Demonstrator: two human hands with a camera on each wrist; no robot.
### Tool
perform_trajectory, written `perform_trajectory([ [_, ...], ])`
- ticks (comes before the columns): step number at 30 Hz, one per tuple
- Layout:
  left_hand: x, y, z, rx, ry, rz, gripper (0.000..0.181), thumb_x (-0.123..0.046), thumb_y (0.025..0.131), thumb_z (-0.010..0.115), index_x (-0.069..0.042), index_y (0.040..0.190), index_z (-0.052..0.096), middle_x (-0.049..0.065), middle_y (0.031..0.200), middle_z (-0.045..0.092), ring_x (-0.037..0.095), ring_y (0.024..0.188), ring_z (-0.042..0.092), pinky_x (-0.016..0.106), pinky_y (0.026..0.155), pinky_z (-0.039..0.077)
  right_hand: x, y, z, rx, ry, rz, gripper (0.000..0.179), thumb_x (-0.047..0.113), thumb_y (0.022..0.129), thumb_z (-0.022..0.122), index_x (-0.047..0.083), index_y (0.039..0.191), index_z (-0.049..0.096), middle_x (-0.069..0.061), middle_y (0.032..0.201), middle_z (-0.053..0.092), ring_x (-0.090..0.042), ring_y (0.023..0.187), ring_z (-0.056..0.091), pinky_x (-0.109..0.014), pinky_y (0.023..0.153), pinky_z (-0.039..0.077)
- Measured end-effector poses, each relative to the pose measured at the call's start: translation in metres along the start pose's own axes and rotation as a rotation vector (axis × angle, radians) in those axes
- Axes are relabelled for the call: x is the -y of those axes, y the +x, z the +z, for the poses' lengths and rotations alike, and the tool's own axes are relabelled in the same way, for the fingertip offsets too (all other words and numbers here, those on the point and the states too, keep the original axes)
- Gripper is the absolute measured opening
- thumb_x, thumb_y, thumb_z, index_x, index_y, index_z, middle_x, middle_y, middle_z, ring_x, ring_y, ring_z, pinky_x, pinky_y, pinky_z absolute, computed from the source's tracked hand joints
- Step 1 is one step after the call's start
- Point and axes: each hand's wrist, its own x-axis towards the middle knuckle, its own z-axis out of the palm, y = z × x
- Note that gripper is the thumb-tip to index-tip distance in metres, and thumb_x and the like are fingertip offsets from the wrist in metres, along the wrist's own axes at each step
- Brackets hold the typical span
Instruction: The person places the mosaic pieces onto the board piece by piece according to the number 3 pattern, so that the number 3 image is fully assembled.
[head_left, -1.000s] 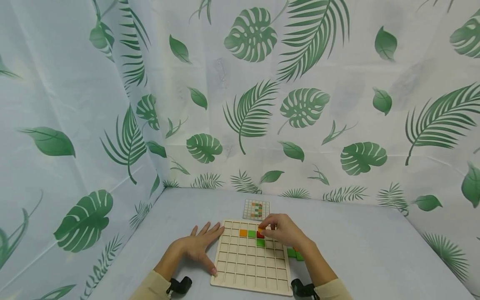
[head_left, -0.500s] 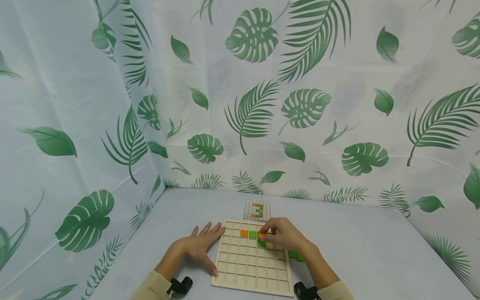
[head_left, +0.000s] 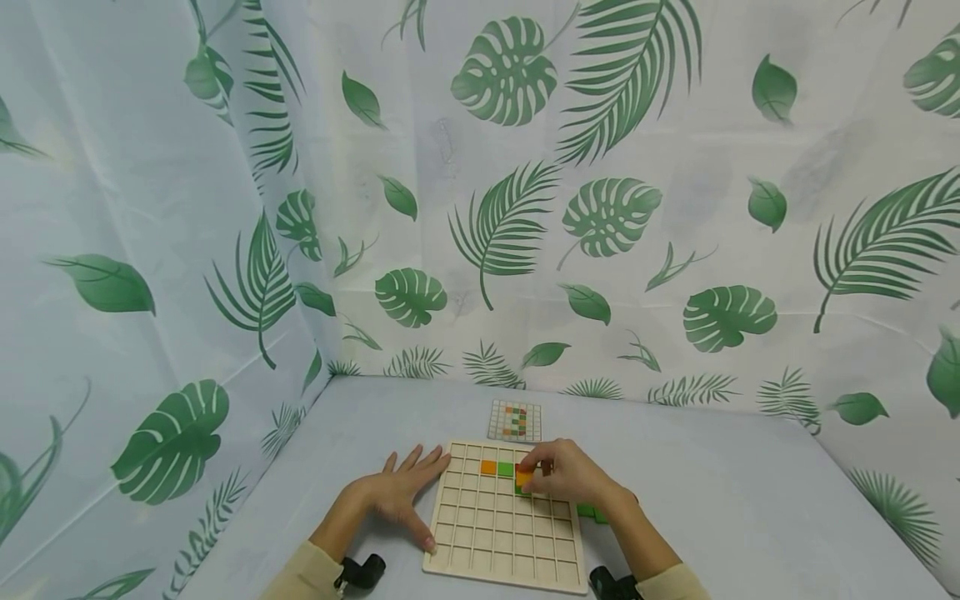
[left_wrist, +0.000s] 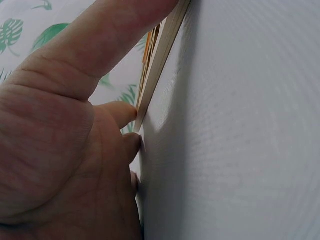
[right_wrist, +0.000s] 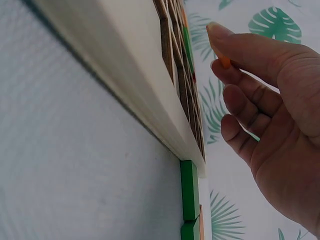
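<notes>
A pale wooden grid board [head_left: 504, 533] lies on the table, with orange, green and red square tiles in its upper rows. My left hand [head_left: 397, 496] rests beside it, fingers spread straight; its thumb and a fingertip touch the board's left edge. My right hand [head_left: 573, 471] pinches an orange tile [head_left: 524, 478] between thumb and index finger, over the upper part of the grid. In the right wrist view the orange tile [right_wrist: 223, 59] shows edge-on between the fingertips, apart from the board. A green tile [head_left: 506, 469] and an orange one [head_left: 488, 467] sit to its left.
Behind the board lies a small card [head_left: 514, 419] printed with a coloured grid pattern. Green tiles [right_wrist: 189, 190] lie against the board's right side, partly hidden by the right forearm in the head view. Leaf-printed curtains stand behind the table and to its left.
The right hand has moved slightly down and nearer with the orange tile, from over the red tile's row towards the green tile below. The left hand has stayed on the board's edge.
</notes>
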Motion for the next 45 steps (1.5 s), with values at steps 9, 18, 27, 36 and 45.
perform_trajectory([
  [9,-0.0001,-0.0001,0.0003,-0.005,0.001,0.000,0.137,-0.064,0.064,0.092,-0.023,0.169,0.013,0.005,0.177,0.004,0.039,0.163,-0.005,0.071,0.125,-0.005,-0.0007,0.0000,-0.0017,0.043,0.038,-0.024,0.021,0.021,0.084,0.088,0.017,0.104,0.082,0.005,0.105,0.077,-0.005,0.069,0.055,-0.023,0.059,0.048],
  [18,-0.0035,-0.0031,-0.0029,-0.005,-0.018,0.011,0.137,-0.061,0.065,0.093,-0.022,0.169,0.014,0.007,0.177,0.004,0.040,0.162,-0.005,0.073,0.124,-0.006,-0.0013,-0.0014,-0.0021,0.092,0.081,-0.036,0.022,0.021,0.083,0.089,0.018,0.103,0.081,0.005,0.102,0.075,-0.008,0.074,0.059,-0.025,0.065,0.052],
  [27,-0.0037,-0.0040,-0.0027,-0.005,-0.018,0.011,0.137,-0.061,0.065,0.093,-0.022,0.169,0.013,0.007,0.177,0.003,0.041,0.162,-0.006,0.073,0.124,-0.006,0.0003,-0.0011,0.0003,0.147,0.100,-0.022,0.020,0.022,0.080,0.091,0.018,0.097,0.080,0.004,0.096,0.074,-0.009,0.071,0.057,-0.023,0.062,0.050],
  [36,-0.0043,-0.0042,-0.0028,-0.004,-0.015,-0.001,0.137,-0.062,0.065,0.092,-0.023,0.169,0.012,0.006,0.177,0.003,0.040,0.163,-0.006,0.072,0.124,-0.006,0.0022,-0.0014,0.0007,0.195,0.126,-0.012,0.018,0.020,0.080,0.091,0.018,0.094,0.080,0.004,0.093,0.074,-0.010,0.071,0.060,-0.023,0.062,0.052],
  [45,-0.0031,-0.0033,-0.0016,0.001,-0.019,0.007,0.137,-0.062,0.065,0.092,-0.023,0.169,0.012,0.006,0.177,0.002,0.040,0.162,-0.007,0.072,0.124,-0.007,0.0017,-0.0027,0.0017,0.205,0.127,-0.012,0.018,0.021,0.080,0.092,0.019,0.094,0.081,0.004,0.092,0.073,-0.009,0.071,0.058,-0.022,0.062,0.050],
])
